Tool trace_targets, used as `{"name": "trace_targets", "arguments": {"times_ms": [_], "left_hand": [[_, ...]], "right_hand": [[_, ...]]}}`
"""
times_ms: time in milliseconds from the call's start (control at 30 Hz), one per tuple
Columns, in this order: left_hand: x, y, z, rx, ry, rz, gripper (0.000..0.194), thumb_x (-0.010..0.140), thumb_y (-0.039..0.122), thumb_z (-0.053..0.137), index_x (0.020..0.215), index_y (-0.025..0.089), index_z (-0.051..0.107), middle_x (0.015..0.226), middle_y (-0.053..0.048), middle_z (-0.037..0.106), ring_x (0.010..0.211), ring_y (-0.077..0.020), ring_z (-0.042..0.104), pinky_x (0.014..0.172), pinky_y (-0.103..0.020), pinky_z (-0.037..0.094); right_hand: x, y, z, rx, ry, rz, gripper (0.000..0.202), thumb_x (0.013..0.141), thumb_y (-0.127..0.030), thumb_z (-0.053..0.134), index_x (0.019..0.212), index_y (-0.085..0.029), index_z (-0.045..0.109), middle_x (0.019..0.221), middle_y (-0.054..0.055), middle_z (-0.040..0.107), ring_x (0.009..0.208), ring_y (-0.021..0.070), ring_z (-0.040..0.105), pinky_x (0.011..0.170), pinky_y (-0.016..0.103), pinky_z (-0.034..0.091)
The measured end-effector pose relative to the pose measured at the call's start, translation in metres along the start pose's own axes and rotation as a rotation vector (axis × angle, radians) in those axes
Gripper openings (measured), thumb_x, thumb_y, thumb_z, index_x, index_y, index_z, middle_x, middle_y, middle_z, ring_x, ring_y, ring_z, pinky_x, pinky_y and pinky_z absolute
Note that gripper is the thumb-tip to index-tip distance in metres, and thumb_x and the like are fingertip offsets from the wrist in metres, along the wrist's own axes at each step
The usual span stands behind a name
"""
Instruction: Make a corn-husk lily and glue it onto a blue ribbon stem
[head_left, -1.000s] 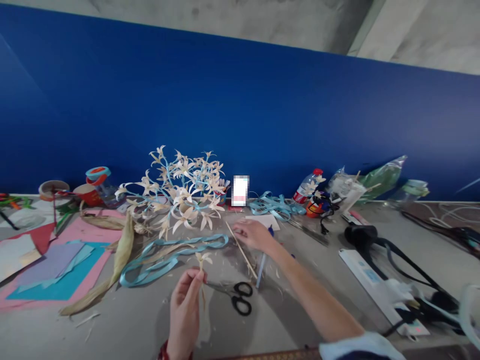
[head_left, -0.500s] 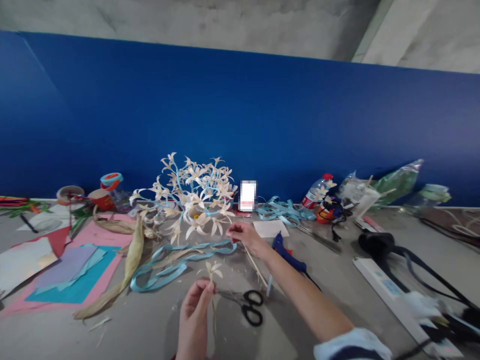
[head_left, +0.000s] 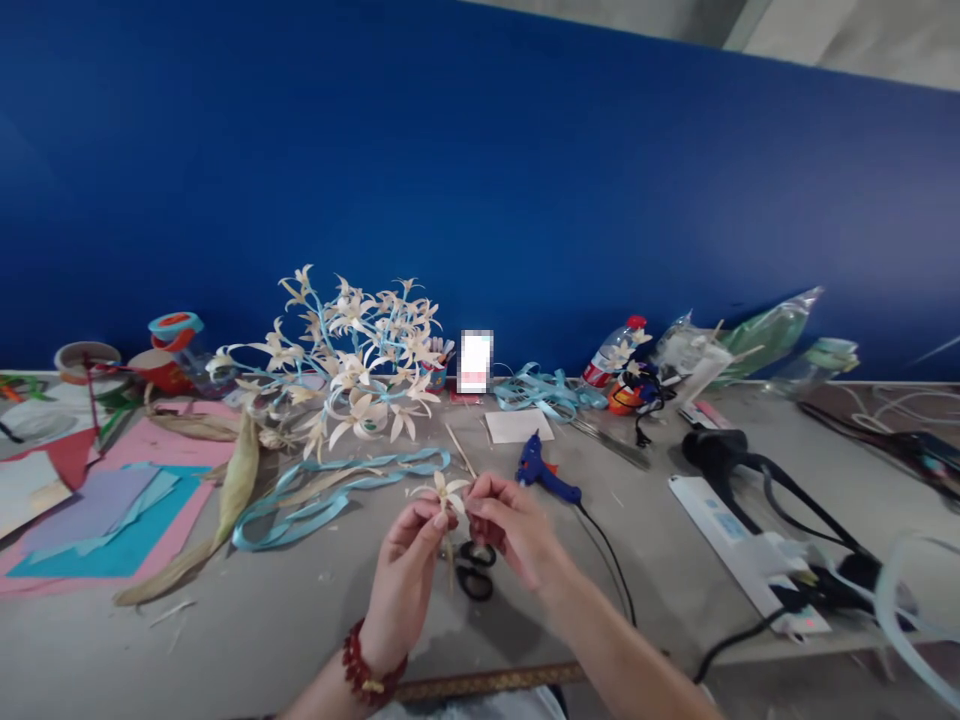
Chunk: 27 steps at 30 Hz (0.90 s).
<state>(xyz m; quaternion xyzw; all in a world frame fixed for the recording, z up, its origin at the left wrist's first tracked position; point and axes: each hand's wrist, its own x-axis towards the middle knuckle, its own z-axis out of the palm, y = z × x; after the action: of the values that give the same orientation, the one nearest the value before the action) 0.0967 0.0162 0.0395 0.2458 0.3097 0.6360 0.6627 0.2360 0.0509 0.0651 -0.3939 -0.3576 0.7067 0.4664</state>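
My right hand (head_left: pixel 517 525) has come back from farther out over the desk (head_left: pixel 262 630) to the pale flower (head_left: pixel 442 487), fingertips drawn close by its petals; whether they hold anything, I cannot tell. Left hand (head_left: pixel 409 560) pinches the flower by its stem, near the scissors (head_left: pixel 474 568), so the work is now two-handed. Blue glue gun (head_left: pixel 546 480), partly behind my arm before, lies in full view.

I could pass along the desk's (head_left: pixel 244 632) front edge at left; the white flower bunch (head_left: pixel 358 372) crowds the back edge, and a power strip (head_left: pixel 721 540) reaches the front edge at right.
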Motion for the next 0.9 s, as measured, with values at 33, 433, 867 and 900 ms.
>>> {"name": "trace_targets", "arguments": {"times_ms": [33, 433, 867, 900], "left_hand": [[-0.001, 0.001, 0.001, 0.013, -0.011, -0.001, 0.008, 0.078, 0.025, 0.075, 0.077, 0.019, 0.069, 0.083, -0.001, 0.066, 0.082, -0.0133, 0.059, 0.078, -0.022, 0.045], [-0.002, 0.008, 0.005, -0.103, -0.040, -0.156, 0.012, 0.077, 0.024, 0.075, 0.072, 0.016, 0.068, 0.074, -0.002, 0.066, 0.071, -0.0131, 0.059, 0.070, -0.023, 0.047], [-0.003, 0.011, 0.002, -0.217, -0.031, -0.348, 0.010, 0.072, 0.018, 0.079, 0.071, 0.015, 0.070, 0.072, -0.001, 0.067, 0.071, -0.0121, 0.062, 0.078, -0.026, 0.051], [-0.003, 0.011, 0.002, -0.218, -0.033, -0.344, 0.010, 0.072, 0.018, 0.079, 0.071, 0.015, 0.069, 0.072, -0.001, 0.067, 0.071, -0.0122, 0.062, 0.078, -0.025, 0.051]], "right_hand": [[0.000, 0.002, 0.000, 0.020, 0.000, 0.018, 0.018, 0.066, -0.021, 0.075, 0.064, -0.017, 0.058, 0.070, -0.003, 0.060, 0.049, 0.0065, 0.048, 0.045, 0.019, 0.038], [-0.006, 0.011, -0.008, -0.150, -0.135, -0.218, 0.015, 0.071, -0.022, 0.073, 0.086, -0.023, 0.072, 0.091, 0.002, 0.062, 0.064, 0.0108, 0.054, 0.053, 0.020, 0.046], [-0.006, -0.008, -0.021, -0.712, -0.280, -0.570, 0.015, 0.084, -0.028, 0.068, 0.097, -0.025, 0.075, 0.094, 0.005, 0.064, 0.086, 0.0188, 0.062, 0.072, 0.028, 0.051], [-0.006, -0.006, -0.021, -0.700, -0.256, -0.571, 0.014, 0.084, -0.027, 0.068, 0.096, -0.025, 0.075, 0.095, 0.005, 0.064, 0.085, 0.0182, 0.062, 0.073, 0.028, 0.051]]}}
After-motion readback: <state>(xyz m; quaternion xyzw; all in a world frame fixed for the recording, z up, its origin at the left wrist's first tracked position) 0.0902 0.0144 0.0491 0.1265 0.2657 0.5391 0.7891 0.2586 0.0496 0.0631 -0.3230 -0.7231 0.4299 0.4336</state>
